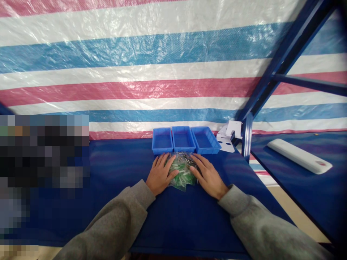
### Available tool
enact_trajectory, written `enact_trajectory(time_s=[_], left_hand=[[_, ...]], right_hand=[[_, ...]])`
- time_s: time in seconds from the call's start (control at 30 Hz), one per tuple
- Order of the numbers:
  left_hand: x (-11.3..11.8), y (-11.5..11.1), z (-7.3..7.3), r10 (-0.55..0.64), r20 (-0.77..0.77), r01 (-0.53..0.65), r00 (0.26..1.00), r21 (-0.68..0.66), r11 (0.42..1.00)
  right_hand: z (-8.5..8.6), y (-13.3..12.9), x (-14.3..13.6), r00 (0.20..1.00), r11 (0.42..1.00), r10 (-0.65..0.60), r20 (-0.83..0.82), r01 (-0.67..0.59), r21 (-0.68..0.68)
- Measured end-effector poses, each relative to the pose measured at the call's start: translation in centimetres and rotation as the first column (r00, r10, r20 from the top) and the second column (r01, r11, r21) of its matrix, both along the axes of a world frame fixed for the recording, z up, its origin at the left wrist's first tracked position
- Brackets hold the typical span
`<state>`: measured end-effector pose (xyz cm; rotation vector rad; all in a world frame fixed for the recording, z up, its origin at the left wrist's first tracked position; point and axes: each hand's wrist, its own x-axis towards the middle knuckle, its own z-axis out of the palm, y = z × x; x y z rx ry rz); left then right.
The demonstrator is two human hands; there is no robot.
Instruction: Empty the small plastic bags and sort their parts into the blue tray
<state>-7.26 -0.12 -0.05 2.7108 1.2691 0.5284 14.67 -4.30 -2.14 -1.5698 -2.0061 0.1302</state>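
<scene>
A clear plastic bag (182,176) lies on the dark blue table, with green and whitish pieces and some dark metallic bits showing through it. What the small pieces are I cannot make out. My left hand (162,173) rests against the bag's left side, fingers spread and pointing away from me. On the opposite side, my right hand (208,174) lies along the bag's edge with its fingers stretched out. Both hands touch the bag without closing on it. Just beyond the fingertips stand a left blue bin (162,149), a middle blue bin (184,148) and a right blue bin (207,148).
White cut-out pieces (226,142) sit right of the bins beside a blue metal post (247,139). A long white object (299,156) lies on a second table at right, across a gap. Striped sheeting (135,86) hangs behind. The left side is pixelated.
</scene>
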Motion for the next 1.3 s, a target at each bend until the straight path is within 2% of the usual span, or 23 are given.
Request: enact_trajectory(time_s=[0.13,0.33,0.4,0.47,0.63,0.7,0.77,0.87,1.0,1.1,1.3], left_hand=[[0.1,0.0,0.5,0.000,-0.014,0.001,1.000,0.040,0.999],[1.0,1.0,1.9,0.029,-0.021,-0.026,0.999,0.132,0.991],[1.4,1.6,2.2,0.043,-0.031,-0.037,0.999,0.168,0.985],[1.7,2.2,2.2,0.047,-0.041,-0.038,0.998,0.201,0.979],[1.9,2.9,2.1,0.017,-0.035,-0.008,0.999,0.242,0.970],[1.7,2.9,2.3,0.000,0.004,-0.001,1.000,0.251,0.968],[1.6,2.8,2.6,-0.002,0.106,-0.024,0.994,0.249,0.968],[1.6,2.9,3.3,0.002,0.383,-0.074,0.924,0.171,0.983],[2.2,3.1,3.6,0.046,0.695,-0.024,0.718,-0.041,0.999],[2.5,2.9,3.2,0.078,0.772,0.044,0.631,-0.136,0.990],[2.6,2.2,2.3,0.098,0.801,0.144,0.590,-0.224,0.964]], right_hand=[[0.9,0.8,0.4,0.999,0.992,-0.034,-0.029,0.037,0.122],[4.8,3.7,0.5,0.995,0.986,-0.064,-0.079,0.075,0.151],[5.6,4.6,0.1,0.989,0.982,-0.073,-0.126,0.094,0.166],[5.5,5.1,-0.3,0.982,0.976,-0.081,-0.168,0.112,0.185],[3.9,4.9,-1.0,0.974,0.975,-0.057,-0.219,0.101,0.198],[3.7,4.8,-1.0,0.967,0.972,-0.066,-0.245,0.118,0.204],[4.2,4.9,-1.0,0.956,0.965,-0.077,-0.283,0.142,0.219],[5.6,5.1,-1.3,0.934,0.967,-0.052,-0.352,0.135,0.216],[6.5,4.7,-2.3,0.882,0.989,0.063,-0.467,0.009,0.149],[5.7,4.2,-2.7,0.871,0.989,0.131,-0.474,-0.079,0.128],[4.4,3.2,-2.8,0.875,0.986,0.141,-0.464,-0.082,0.145]])
